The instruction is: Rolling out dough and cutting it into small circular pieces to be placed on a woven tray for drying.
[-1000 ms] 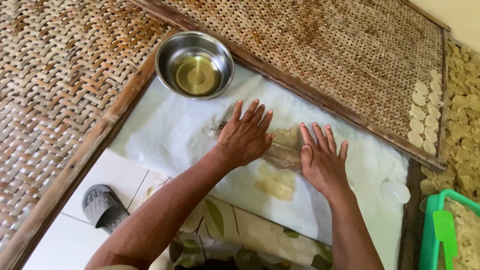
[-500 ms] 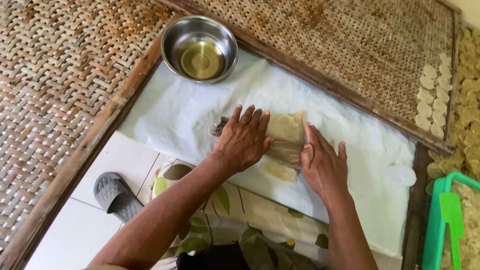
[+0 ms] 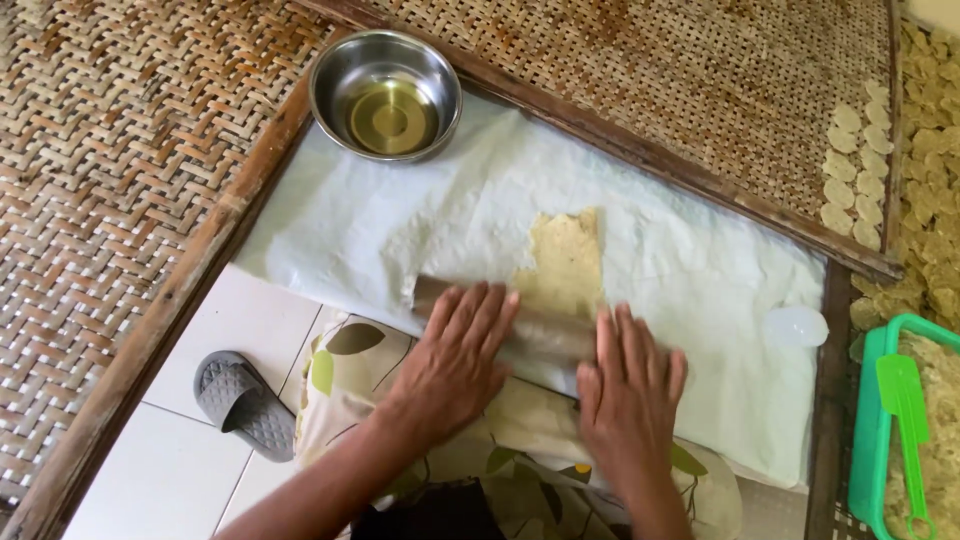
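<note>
Both hands, left (image 3: 455, 355) and right (image 3: 628, 385), lie flat and open on the roller (image 3: 545, 335), over the dough (image 3: 565, 262) on the sheet (image 3: 400, 230).

A white tiled floor (image 3: 190, 470) carries everything here. Spread across it is a pale, crinkled plastic sheet (image 3: 700, 290), and on that sheet lie a thin yellowish strip of rolled dough (image 3: 568, 262), a brown rolling pin (image 3: 545, 335) across the strip's near end, a steel bowl (image 3: 386, 95) holding clear yellowish oil at the far left corner, and a small translucent cup (image 3: 795, 326) near the right edge. A grey sandal (image 3: 243, 404) sits on the bare tile at the left. Woven bamboo mats in wooden frames (image 3: 110, 180) lie around the sheet, one bearing rows of small pale discs (image 3: 850, 170). A green plastic basket (image 3: 872, 420) stands at the right.
</note>
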